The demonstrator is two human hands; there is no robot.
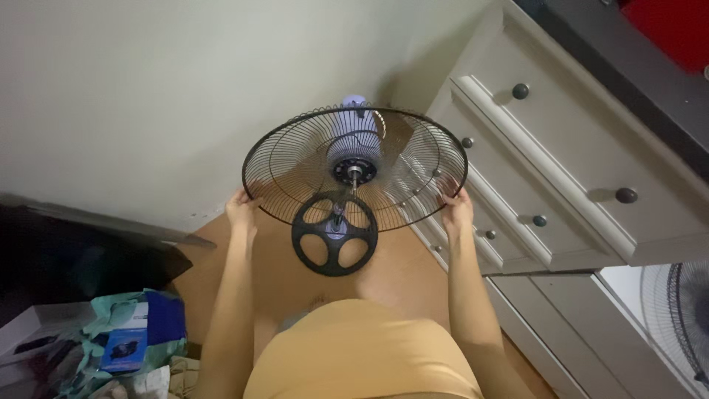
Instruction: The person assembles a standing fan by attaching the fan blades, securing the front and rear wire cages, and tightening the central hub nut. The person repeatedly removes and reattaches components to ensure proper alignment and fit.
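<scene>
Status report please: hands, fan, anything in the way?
Both hands on the fan guard rim: left hand, right hand. Round fan base below. White drawers close at right.

In the lower left corner a heap of packaging lies on the floor. A flat blue rectangular carton (124,349) with a picture of a dark device on its face rests tilted in a crumpled teal-green plastic bag (111,310). Just behind it stands a darker blue box-shaped package (164,316). At the far left edge sits a white cardboard box (29,325) with a dark picture on its side, partly cut off by the frame.
</scene>
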